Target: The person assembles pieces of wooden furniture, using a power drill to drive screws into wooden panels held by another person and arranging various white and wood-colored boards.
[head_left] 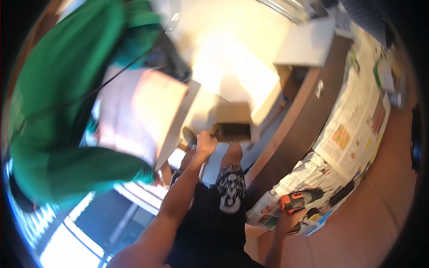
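Near the middle of the frame the left hand [206, 142] is raised on an outstretched forearm, its fingers curled shut against the lower edge of a pale wooden panel [203, 109] that belongs to a light-coloured piece of furniture; whether they truly clamp the edge is blurred. Just beside that hand, to its left, a small round grey disc [188, 135] shows under the panel. At the lower right the right hand [289, 219] is closed around the handle of an orange and black power drill [298, 199], which lies over sheets of newspaper [353, 129] spread along the surface at the right side. In the upper left a person in a green sleeve [67, 80] leans over another tilted board [134, 114]. The wearer's dark patterned shorts [230, 190] fill the lower centre.
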`<state>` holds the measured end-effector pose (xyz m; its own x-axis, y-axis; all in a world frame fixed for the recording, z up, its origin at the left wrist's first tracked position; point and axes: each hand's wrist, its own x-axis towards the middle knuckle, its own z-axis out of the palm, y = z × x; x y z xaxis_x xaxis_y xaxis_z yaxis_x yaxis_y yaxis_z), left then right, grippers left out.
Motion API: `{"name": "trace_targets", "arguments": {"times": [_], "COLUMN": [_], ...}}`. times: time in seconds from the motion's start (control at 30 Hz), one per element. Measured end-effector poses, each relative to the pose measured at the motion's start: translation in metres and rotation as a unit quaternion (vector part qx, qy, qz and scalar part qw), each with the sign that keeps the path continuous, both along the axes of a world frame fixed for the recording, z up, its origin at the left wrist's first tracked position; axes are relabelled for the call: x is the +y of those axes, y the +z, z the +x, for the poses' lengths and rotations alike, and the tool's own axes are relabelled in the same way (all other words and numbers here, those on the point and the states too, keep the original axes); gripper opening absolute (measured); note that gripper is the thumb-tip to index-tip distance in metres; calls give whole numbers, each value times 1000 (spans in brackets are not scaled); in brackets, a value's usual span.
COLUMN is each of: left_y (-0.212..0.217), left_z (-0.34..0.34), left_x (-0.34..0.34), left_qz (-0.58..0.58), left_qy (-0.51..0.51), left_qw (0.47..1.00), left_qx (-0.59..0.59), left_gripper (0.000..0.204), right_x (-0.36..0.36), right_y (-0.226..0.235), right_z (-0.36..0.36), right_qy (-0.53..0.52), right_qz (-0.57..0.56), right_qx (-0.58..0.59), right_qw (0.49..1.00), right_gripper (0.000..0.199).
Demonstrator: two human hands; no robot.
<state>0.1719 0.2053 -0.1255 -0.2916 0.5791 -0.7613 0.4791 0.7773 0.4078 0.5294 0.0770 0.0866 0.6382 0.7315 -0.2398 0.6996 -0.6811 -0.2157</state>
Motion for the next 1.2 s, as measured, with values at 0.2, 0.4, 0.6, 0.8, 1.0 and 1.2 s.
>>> {"name": "trace_targets", "arguments": {"times": [0.2, 0.4, 0.6, 0.8, 1.0, 1.2], "left_y": [204, 246, 265, 168, 87, 69], "left_z": [-86, -113, -96, -95, -166, -234], "left_x": [-118, -290, -439, -511, -533, -541], "left_qz": [131, 133, 73, 16, 68, 33], "left_qy": [-132, 27, 504, 755, 772, 729], "left_qw": [982, 985, 855, 647, 623, 683], "left_qx": [30, 109, 94, 99, 105, 45], "left_gripper": [36, 22, 28, 30, 22, 27], "right_x": [-17, -9, 16, 53, 61, 57], "right_y": [-18, 9, 47, 99, 156, 172], "right_z": [18, 23, -8, -92, -166, -188], "right_qy": [46, 104, 228, 379, 453, 524], "right_qz": [-24, -17, -54, -138, -199, -210], "right_qx": [15, -10, 8, 59, 94, 21], "right_qw": [999, 994, 972, 913, 864, 825], "right_gripper": [60, 55, 52, 49, 46, 27]}}
